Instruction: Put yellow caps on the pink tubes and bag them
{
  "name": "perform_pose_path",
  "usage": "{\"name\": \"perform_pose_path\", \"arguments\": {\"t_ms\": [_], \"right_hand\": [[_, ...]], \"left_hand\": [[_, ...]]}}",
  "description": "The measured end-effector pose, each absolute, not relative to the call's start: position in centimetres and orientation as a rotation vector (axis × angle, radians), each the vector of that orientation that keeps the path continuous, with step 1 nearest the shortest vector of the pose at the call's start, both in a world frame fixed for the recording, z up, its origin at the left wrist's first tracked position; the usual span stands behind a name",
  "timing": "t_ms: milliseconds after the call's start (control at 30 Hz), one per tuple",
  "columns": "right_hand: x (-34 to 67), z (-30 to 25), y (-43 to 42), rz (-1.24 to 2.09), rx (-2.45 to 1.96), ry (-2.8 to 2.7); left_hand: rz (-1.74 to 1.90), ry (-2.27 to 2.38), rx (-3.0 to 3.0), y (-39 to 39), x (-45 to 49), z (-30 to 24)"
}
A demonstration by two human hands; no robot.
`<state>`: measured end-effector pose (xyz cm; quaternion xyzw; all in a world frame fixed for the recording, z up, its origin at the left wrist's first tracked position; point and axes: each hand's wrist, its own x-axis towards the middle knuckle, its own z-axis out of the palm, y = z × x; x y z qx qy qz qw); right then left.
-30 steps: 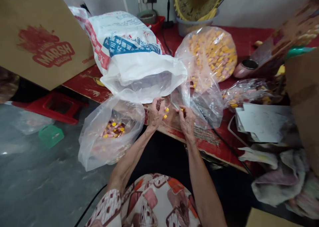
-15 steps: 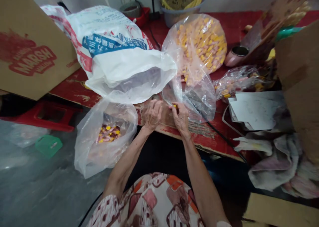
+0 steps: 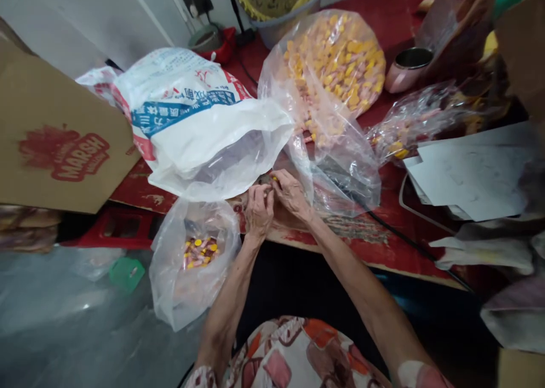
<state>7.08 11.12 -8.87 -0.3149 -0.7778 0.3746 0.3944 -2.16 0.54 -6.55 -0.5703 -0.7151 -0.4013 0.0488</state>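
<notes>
Over the front edge of the red table, my left hand [image 3: 259, 211] and my right hand [image 3: 293, 196] meet at the fingertips. A small yellow-ended piece [image 3: 275, 179] is pinched in my right fingers. My left fingers are closed beside it, and what they hold, if anything, is hidden. Just left of my left hand hangs an open clear bag [image 3: 170, 280] with pink and yellow pieces [image 3: 200, 253] inside. Behind my hands the mouth of a large white printed sack [image 3: 191, 161] gapes open. A big clear bag [image 3: 336, 64] of similar pieces lies beyond my right hand.
A marshmallow carton [image 3: 63, 121] stands at the left, near a red stool [image 3: 123, 226]. To the right are a pink metal cup [image 3: 406, 70], a crumpled clear bag [image 3: 404, 132], white sheets [image 3: 472, 172] and a black cable [image 3: 395, 243] along the worn red table [image 3: 357, 229].
My right hand has come leftward with the small yellow-ended piece, up to my left fingertips. The camera view has turned and shifted, so everything sits differently in the picture.
</notes>
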Motion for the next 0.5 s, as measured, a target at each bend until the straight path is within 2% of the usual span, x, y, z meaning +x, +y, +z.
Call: {"name": "perform_pose_path", "arguments": {"t_ms": [200,400,500], "right_hand": [[6.9,-9.5,11.3,0.983,-0.781,-1.987],[6.5,-8.9,11.2,0.959,-0.911,-2.0],[6.4,-8.1,10.8,0.897,-0.957,-2.096]], "left_hand": [[-1.343,-2.227,-1.372,1.1,-2.9,-5.9],[-1.026,-2.222,-1.722,2.2,-2.6,-6.2],[-1.214,-2.297,-1.625,2.2,-2.6,-6.4]]}}
